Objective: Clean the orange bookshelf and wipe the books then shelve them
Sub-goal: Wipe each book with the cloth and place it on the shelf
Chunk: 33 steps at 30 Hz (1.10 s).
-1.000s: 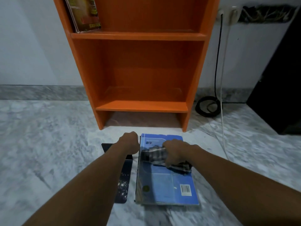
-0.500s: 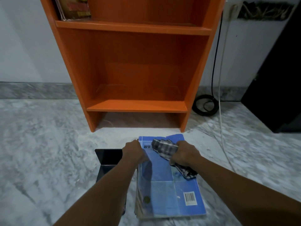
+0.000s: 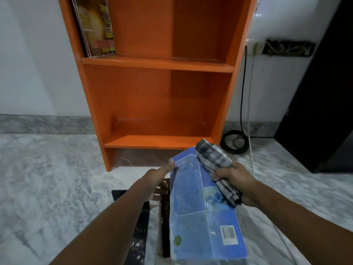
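Left hand (image 3: pixel 158 180) pinching the tilted blue book (image 3: pixel 200 207) by its edge, right hand (image 3: pixel 236 181) clutching the checked cloth (image 3: pixel 215 161): wiping looks finished, so it wants carrying to the orange bookshelf (image 3: pixel 156 64) and standing upright.

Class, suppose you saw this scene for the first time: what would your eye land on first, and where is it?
The tall orange bookshelf fills the middle of the view, with one magazine leaning at the upper shelf's left end. In front of it, the left hand grips a blue book by its edge, while the right hand holds a checked cloth over its top corner.
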Available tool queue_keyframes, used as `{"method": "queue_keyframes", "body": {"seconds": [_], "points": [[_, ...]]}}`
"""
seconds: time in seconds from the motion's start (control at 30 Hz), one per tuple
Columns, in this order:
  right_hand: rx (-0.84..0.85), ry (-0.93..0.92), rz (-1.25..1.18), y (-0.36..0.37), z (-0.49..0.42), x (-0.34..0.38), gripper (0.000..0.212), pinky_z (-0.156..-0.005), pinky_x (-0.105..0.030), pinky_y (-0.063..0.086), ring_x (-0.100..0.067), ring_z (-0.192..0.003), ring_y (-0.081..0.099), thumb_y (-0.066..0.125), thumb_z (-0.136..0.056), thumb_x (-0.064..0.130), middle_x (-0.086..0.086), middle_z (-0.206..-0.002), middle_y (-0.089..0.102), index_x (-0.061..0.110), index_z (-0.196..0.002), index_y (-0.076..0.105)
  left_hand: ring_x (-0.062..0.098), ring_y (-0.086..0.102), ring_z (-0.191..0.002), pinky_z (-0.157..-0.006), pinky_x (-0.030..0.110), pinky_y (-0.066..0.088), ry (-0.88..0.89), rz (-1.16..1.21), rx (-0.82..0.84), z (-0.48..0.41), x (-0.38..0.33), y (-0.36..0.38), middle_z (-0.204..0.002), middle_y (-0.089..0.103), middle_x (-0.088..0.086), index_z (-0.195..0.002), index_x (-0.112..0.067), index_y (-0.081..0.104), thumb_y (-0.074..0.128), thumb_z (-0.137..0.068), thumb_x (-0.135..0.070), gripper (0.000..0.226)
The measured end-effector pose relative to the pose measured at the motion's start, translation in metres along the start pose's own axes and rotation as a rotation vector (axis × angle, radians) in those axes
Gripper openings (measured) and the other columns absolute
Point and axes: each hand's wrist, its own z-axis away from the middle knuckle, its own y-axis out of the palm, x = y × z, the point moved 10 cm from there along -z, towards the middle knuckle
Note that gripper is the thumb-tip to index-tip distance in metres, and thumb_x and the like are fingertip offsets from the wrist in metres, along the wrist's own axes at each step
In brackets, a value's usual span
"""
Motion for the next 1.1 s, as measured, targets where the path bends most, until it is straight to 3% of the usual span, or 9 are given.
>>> {"method": "queue_keyframes", "body": {"seconds": [0.1,0.23,0.37,0.47,0.57,0.73,0.87,0.97,1.1], "points": [[0.094,-0.002,-0.194,0.000,0.000,0.020,0.047,-0.080,-0.057,0.051,-0.042,-0.086,0.065,0.064,-0.065,0.000,-0.030,-0.104,0.067,-0.003,-0.112,0.066,0.030,0.064,-0.096,-0.078,0.044,0.056,0.102,0.200,0.160,0.008,-0.034,0.014,-0.104,0.065,0.010,-0.111,-0.015,0.066,0.053,-0.077,-0.077,0.073],[0.180,-0.002,-0.338,-0.003,0.002,0.038,0.047,-0.071,-0.040,0.054,-0.034,-0.072,0.069,0.063,-0.059,0.005,-0.023,-0.096,0.070,-0.001,-0.105,0.069,0.021,0.072,-0.088,-0.070,0.036,0.055,0.165,0.254,0.185,0.027,-0.062,0.024,-0.102,0.074,0.002,-0.113,-0.018,0.071,0.058,-0.081,-0.071,0.062],[0.088,-0.060,-0.195,-0.019,0.000,0.052,0.029,-0.043,-0.032,0.052,-0.030,-0.050,0.064,0.058,-0.077,-0.002,-0.023,-0.083,0.068,-0.002,-0.105,0.066,0.024,0.074,-0.089,-0.073,0.034,0.059,0.262,0.383,0.237,0.047,-0.091,0.027,-0.109,0.074,0.009,-0.116,-0.013,0.071,0.058,-0.095,-0.043,0.038],[0.033,-0.121,-0.133,-0.021,-0.003,0.056,0.034,-0.057,-0.040,0.054,-0.034,-0.066,0.065,0.062,-0.075,-0.005,-0.024,-0.088,0.069,0.003,-0.108,0.066,0.027,0.073,-0.080,-0.070,0.035,0.061,0.298,0.435,0.227,0.056,-0.108,0.027,-0.102,0.075,0.014,-0.104,-0.008,0.072,0.058,-0.096,-0.034,0.030],[-0.011,-0.221,-0.050,-0.023,0.000,0.068,0.037,-0.067,-0.043,0.054,-0.032,-0.076,0.066,0.066,-0.073,-0.007,-0.018,-0.089,0.072,0.009,-0.106,0.066,0.030,0.073,-0.085,-0.073,0.040,0.061,0.354,0.410,0.222,0.058,-0.122,0.029,-0.112,0.071,0.018,-0.121,-0.006,0.065,0.056,-0.098,-0.028,0.033],[-0.069,-0.370,0.048,-0.024,0.006,0.091,0.028,-0.067,-0.030,0.054,-0.018,-0.077,0.068,0.077,-0.077,0.006,-0.001,-0.087,0.074,0.023,-0.096,0.066,0.038,0.069,-0.104,-0.085,0.050,0.057,0.402,0.490,0.288,0.058,-0.134,0.031,-0.121,0.068,0.018,-0.130,-0.019,0.062,0.051,-0.100,-0.032,0.035],[-0.409,-0.632,0.389,-0.048,0.019,0.145,0.013,-0.056,-0.022,0.045,-0.010,-0.071,0.065,0.079,-0.079,0.033,0.009,-0.074,0.069,0.027,-0.083,0.068,0.036,0.068,-0.107,-0.092,0.052,0.052,0.454,0.512,0.306,0.053,-0.139,0.025,-0.122,0.069,0.013,-0.128,-0.030,0.062,0.048,-0.101,-0.031,0.030],[-0.504,-0.759,0.609,-0.037,0.029,0.166,0.031,-0.067,-0.024,0.045,-0.021,-0.085,0.066,0.072,-0.080,0.019,0.001,-0.091,0.070,0.024,-0.111,0.070,0.038,0.066,-0.109,-0.092,0.051,0.053,0.440,0.480,0.291,0.050,-0.139,0.023,-0.123,0.068,0.015,-0.125,-0.024,0.065,0.048,-0.101,-0.035,0.032],[-0.110,-1.230,1.087,0.051,0.069,0.109,0.053,-0.060,-0.028,0.050,-0.029,-0.076,0.064,0.066,-0.055,0.010,0.000,-0.090,0.063,0.029,-0.104,0.059,0.040,0.064,-0.114,-0.099,0.057,0.047,0.475,0.521,0.302,0.055,-0.145,0.018,-0.123,0.068,0.015,-0.116,-0.027,0.072,0.049,-0.100,-0.037,0.030]]}}
